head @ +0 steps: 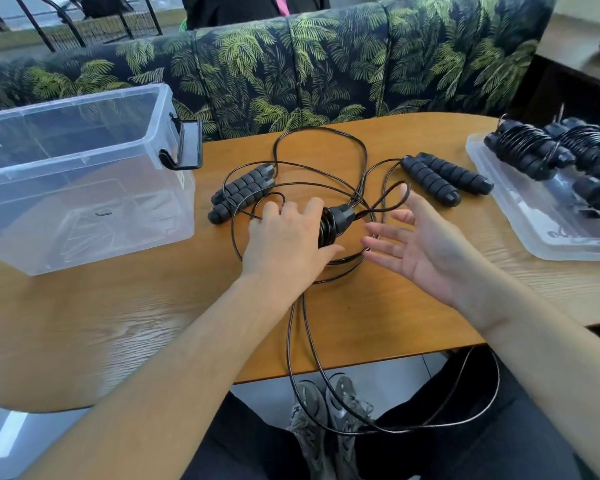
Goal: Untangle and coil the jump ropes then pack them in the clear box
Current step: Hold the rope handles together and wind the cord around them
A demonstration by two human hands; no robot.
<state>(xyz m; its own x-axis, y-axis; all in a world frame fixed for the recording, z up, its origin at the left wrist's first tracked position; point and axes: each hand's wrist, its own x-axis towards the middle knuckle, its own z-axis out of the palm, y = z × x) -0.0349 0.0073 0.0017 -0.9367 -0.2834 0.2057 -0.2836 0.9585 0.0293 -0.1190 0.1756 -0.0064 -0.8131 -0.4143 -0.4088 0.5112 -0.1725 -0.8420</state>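
Fingers of left hand curled round wound handles at centre, pinning the coil; right hand spread, holding nothing, ready for loose cord. Clear box upper left, apparently unfilled. Finished bundles parked on lid, right edge.

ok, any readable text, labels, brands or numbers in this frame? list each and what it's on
None can be read.
Clear box: a small pale sticker on its right end wall, too small to read.
Lid on the right: a dark mark near its front edge, too blurred to read.
Jump rope handles: no visible print.
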